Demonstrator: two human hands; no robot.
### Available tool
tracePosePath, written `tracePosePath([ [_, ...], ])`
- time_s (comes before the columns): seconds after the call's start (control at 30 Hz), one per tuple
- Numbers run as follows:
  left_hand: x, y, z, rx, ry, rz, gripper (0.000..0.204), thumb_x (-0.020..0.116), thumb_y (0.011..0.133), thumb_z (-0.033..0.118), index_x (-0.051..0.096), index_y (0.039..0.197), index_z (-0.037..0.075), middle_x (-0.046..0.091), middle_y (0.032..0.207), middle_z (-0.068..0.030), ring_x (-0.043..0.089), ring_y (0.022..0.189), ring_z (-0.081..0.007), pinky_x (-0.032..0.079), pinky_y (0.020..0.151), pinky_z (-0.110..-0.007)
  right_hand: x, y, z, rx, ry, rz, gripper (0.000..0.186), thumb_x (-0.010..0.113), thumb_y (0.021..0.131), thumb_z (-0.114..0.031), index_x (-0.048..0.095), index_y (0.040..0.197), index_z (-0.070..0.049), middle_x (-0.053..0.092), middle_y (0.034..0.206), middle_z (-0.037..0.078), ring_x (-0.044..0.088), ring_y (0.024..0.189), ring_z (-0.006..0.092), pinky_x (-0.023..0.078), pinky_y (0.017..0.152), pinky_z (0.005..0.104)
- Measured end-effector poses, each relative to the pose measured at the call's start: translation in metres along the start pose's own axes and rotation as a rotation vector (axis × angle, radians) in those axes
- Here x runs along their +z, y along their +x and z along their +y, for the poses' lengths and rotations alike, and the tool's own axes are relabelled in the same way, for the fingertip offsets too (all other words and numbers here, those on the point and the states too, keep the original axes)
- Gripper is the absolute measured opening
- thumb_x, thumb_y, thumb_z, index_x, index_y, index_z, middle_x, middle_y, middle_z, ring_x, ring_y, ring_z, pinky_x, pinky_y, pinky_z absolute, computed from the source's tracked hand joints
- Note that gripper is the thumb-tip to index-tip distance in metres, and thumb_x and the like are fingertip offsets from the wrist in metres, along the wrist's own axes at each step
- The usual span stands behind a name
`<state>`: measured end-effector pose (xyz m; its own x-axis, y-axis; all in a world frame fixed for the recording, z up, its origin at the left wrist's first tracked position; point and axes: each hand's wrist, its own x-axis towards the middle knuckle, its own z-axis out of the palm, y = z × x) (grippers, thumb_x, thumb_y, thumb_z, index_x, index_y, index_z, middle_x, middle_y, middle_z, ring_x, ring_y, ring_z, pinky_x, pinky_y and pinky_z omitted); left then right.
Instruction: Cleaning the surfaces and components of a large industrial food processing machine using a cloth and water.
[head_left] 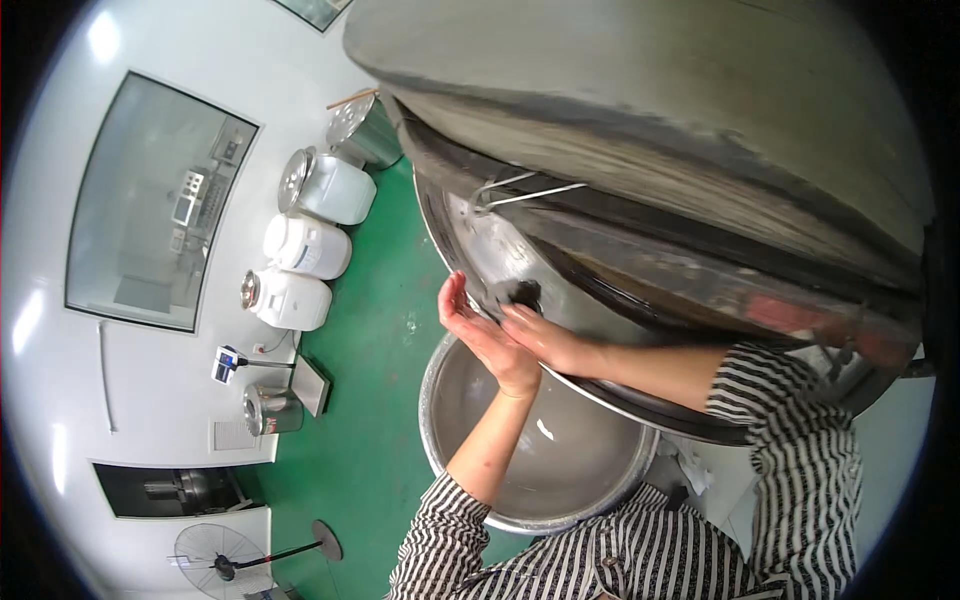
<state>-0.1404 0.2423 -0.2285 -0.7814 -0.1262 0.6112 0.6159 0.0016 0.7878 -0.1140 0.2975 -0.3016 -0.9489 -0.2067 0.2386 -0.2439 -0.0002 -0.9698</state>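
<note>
My left hand (490, 343) is raised at the rim of a wide steel bowl (505, 250), its fingers stretched upward and nothing visible in them. Against its palm side lies my right hand (555, 343), reaching in over the bowl's edge. The right fingertips are partly covered and smeared by motion, so what they hold, if anything, is unclear. Just beyond them sits a dark patch (522, 293) on the bowl's inner wall; whether it is a lump or a hole I cannot tell. Under both hands stands a large round basin (428, 410) with a greyish inside and a small white spot.
A big grey machine body (680, 100) overhangs the bowl, with a bent metal wire (535, 193) on its edge. Along the wall, left, stand several white plastic drums (308, 245), a steel pot (270, 410), a floor scale (312, 388) and a fan (222, 562). The floor (370, 400) is green.
</note>
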Motion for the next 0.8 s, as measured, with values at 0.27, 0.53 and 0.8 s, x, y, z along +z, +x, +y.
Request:
tracePosePath([
  [0.27, 0.007, -0.005, -0.002, -0.02, -0.138, -0.069, 0.049, 0.023, 0.096, 0.036, 0.028, 0.126, -0.003, 0.034, 0.128, -0.0163, 0.029, 0.123, -0.0256, 0.018, 0.106, -0.037, -0.019, 0.171, 0.028, 0.065, -0.313, 0.175, 0.047, 0.031, 0.094, -0.026, 0.031, 0.13, 0.004, 0.029, 0.135, 0.027, 0.03, 0.122, 0.0443, 0.024, 0.105, 0.0399],
  [0.53, -0.07, 0.004, -0.003, -0.196, -0.259, -0.202, 0.048, 0.028, 0.096, 0.038, 0.03, 0.129, 0.004, 0.039, 0.126, -0.0114, 0.039, 0.117, -0.0248, 0.026, 0.101, -0.037, -0.031, 0.068, -0.025, 0.42, -0.072, -0.019, 0.065, 0.028, 0.095, -0.046, 0.019, 0.138, 0.001, 0.019, 0.145, 0.014, 0.02, 0.134, 0.0221, 0.016, 0.108, 0.0299],
  [0.8, -0.15, 0.055, -0.043, -0.426, -0.136, -0.254, 0.043, 0.031, 0.096, 0.037, 0.038, 0.123, 0.004, 0.043, 0.1, -0.0048, 0.043, 0.084, -0.0126, 0.036, 0.08, -0.029, -0.039, 0.026, -0.071, 0.577, -0.047, -0.083, 0.064, 0.031, 0.093, -0.05, 0.026, 0.138, -0.005, 0.018, 0.146, 0.01, 0.016, 0.135, 0.0219, 0.015, 0.109, 0.0323],
])
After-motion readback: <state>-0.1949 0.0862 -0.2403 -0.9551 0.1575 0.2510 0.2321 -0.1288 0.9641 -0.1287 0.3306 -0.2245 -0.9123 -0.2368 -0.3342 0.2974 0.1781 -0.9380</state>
